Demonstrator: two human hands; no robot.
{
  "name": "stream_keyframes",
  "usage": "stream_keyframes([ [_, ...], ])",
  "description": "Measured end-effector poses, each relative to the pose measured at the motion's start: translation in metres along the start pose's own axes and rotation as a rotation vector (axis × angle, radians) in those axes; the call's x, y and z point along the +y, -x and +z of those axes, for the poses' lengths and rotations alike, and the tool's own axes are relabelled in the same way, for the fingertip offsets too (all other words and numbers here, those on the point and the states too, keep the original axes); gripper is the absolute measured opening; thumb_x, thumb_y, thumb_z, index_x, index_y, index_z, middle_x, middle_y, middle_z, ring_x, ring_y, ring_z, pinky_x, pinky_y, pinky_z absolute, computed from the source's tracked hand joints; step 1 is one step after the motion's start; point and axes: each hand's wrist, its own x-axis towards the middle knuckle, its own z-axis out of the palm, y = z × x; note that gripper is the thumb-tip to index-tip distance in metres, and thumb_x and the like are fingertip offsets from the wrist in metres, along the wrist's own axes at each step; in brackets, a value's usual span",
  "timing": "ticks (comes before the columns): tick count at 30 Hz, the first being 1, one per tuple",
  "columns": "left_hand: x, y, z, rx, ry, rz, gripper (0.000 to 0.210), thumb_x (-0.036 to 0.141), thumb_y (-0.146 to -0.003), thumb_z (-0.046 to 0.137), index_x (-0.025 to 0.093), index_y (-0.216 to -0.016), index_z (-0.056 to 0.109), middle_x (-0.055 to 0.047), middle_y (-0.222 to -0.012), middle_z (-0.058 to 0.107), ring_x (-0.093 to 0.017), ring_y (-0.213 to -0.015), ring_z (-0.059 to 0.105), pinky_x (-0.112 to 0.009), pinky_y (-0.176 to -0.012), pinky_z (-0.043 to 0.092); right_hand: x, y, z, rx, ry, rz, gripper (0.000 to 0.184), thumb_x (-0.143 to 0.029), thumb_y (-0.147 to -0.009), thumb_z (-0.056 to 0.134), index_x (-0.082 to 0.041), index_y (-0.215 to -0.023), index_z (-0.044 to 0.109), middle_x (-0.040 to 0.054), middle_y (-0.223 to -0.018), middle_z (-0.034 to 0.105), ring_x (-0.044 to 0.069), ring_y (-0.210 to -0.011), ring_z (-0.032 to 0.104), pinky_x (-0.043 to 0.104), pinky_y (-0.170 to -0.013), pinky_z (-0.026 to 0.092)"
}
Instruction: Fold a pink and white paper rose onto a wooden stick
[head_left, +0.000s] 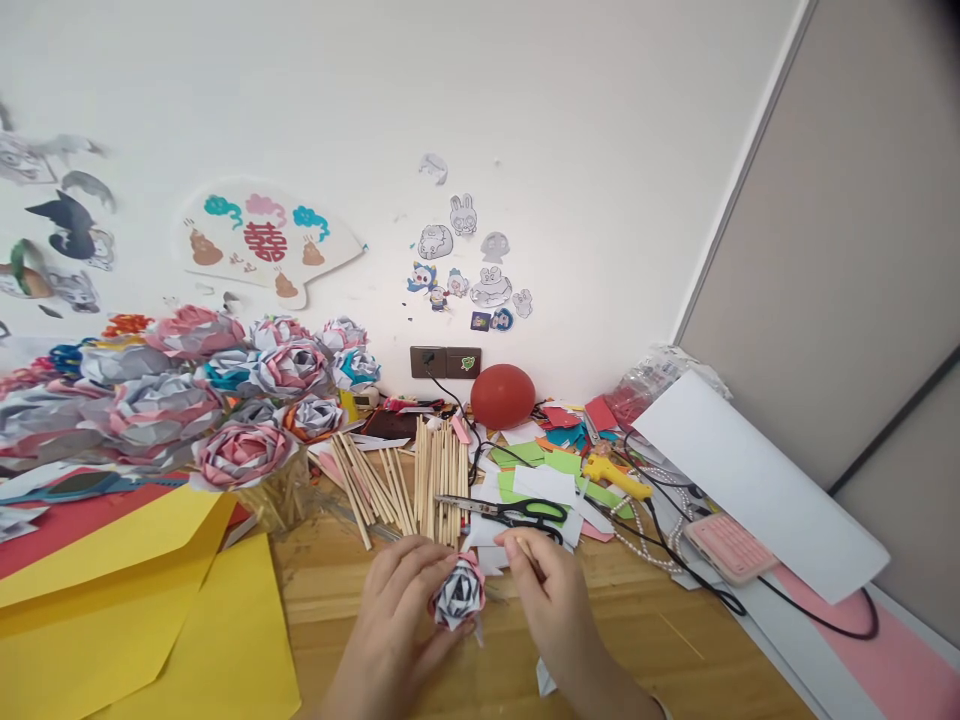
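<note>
Near the table's front edge, my left hand (403, 610) is closed around a small paper rose (459, 592) with pink outer petals and a white and dark centre. To its right, my right hand (551, 600) is closed in a pinch on a thin wooden stick (528, 548); most of the stick is hidden by the fingers. The two hands are apart. Black-handled scissors (502, 507) lie just beyond them, across loose wooden sticks (431, 475) and white paper pieces (545, 486). A small white paper scrap (545, 678) lies below my right hand.
Finished paper flowers (244, 455) crowd the left, behind yellow card sheets (217, 640). A red balloon (503, 396) rests by the wall. A yellow glue gun (616, 474), its cable, a pink calculator-like device (731, 547) and a white sheet (765, 480) lie on the right.
</note>
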Motion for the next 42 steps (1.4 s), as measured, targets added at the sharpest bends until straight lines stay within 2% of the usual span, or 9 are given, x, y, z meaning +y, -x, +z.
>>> stream_keyframes([
  [4,-0.003,0.004,0.002,-0.129,0.128,-0.106,0.034,0.017,-0.075,0.061,0.024,-0.108,0.055,-0.013,-0.112,0.053,-0.027,-0.101,0.052,-0.039,-0.08,0.05,0.003,-0.006,0.001,-0.116,-0.103,0.134,0.036,-0.041,-0.087,0.039,-0.015,-0.073,0.06,-0.003,-0.052,0.045,0.011,-0.049,0.043,0.02,-0.047,0.034],
  [8,-0.007,0.008,0.006,-0.081,0.258,-0.177,0.035,0.019,-0.076,0.061,0.028,-0.109,0.057,-0.013,-0.117,0.049,-0.023,-0.089,0.058,-0.035,-0.072,0.055,0.005,-0.007,0.004,-0.183,-0.274,0.227,0.037,-0.047,-0.082,0.045,-0.015,-0.067,0.058,-0.0054,-0.048,0.037,0.01,-0.046,0.037,0.019,-0.043,0.031],
  [15,-0.009,0.005,0.006,-0.021,0.537,-0.286,0.044,0.037,-0.074,0.062,0.027,-0.115,0.051,-0.017,-0.122,0.045,-0.03,-0.105,0.055,-0.035,-0.07,0.057,0.008,-0.007,0.008,-0.245,-0.497,0.326,0.033,-0.048,-0.077,0.051,-0.016,-0.075,0.056,-0.0065,-0.05,0.038,0.008,-0.043,0.034,0.018,-0.041,0.028],
  [20,-0.015,0.002,0.017,0.168,0.898,-0.52,0.058,0.048,-0.067,0.065,0.026,-0.117,0.044,-0.016,-0.117,0.053,-0.029,-0.099,0.06,-0.037,-0.069,0.057,0.004,-0.004,0.008,-0.138,-0.434,0.266,0.03,-0.043,-0.08,0.05,-0.017,-0.068,0.053,-0.0035,-0.053,0.05,0.011,-0.051,0.047,0.02,-0.051,0.039],
  [26,-0.015,0.0,0.019,-0.008,1.269,-0.769,0.042,0.04,-0.074,0.062,0.024,-0.111,0.051,-0.008,-0.089,0.071,-0.023,-0.077,0.069,-0.035,-0.059,0.057,0.006,0.006,0.014,-0.04,-0.261,0.153,0.029,-0.041,-0.085,0.045,-0.016,-0.082,0.059,0.0035,-0.07,0.065,0.017,-0.066,0.061,0.023,-0.06,0.046],
  [31,-0.012,-0.001,0.017,0.053,1.235,-0.687,0.052,0.038,-0.061,0.074,0.023,-0.109,0.057,-0.013,-0.109,0.066,-0.029,-0.097,0.062,-0.04,-0.078,0.052,0.008,0.013,0.017,0.064,0.01,-0.064,0.024,-0.03,-0.087,0.042,-0.018,-0.081,0.062,0.0028,-0.068,0.066,0.016,-0.06,0.061,0.022,-0.055,0.044],
  [35,-0.009,-0.002,0.014,0.044,1.145,-0.761,0.054,0.03,-0.057,0.078,0.024,-0.107,0.056,-0.009,-0.103,0.068,-0.026,-0.094,0.063,-0.035,-0.08,0.05,0.003,0.015,0.017,0.058,0.161,-0.336,0.023,-0.022,-0.086,0.038,-0.017,-0.083,0.061,0.0036,-0.065,0.063,0.016,-0.058,0.059,0.023,-0.053,0.043],
  [38,-0.008,-0.002,0.013,0.027,1.151,-0.774,0.048,0.026,-0.058,0.078,0.026,-0.101,0.058,-0.005,-0.097,0.068,-0.022,-0.09,0.063,-0.03,-0.078,0.05,-0.003,0.014,0.013,0.025,0.151,-0.324,0.022,-0.022,-0.087,0.039,-0.016,-0.086,0.06,0.0038,-0.067,0.06,0.016,-0.059,0.058,0.023,-0.053,0.044],
  [42,-0.005,0.0,0.015,-0.04,1.086,-0.725,0.044,0.025,-0.058,0.077,0.025,-0.099,0.061,-0.005,-0.099,0.064,-0.023,-0.09,0.062,-0.03,-0.078,0.049,-0.003,0.009,0.005,-0.029,0.162,-0.278,0.033,-0.02,-0.091,0.029,-0.018,-0.115,0.052,0.0059,-0.08,0.057,0.016,-0.068,0.058,0.024,-0.058,0.046],
])
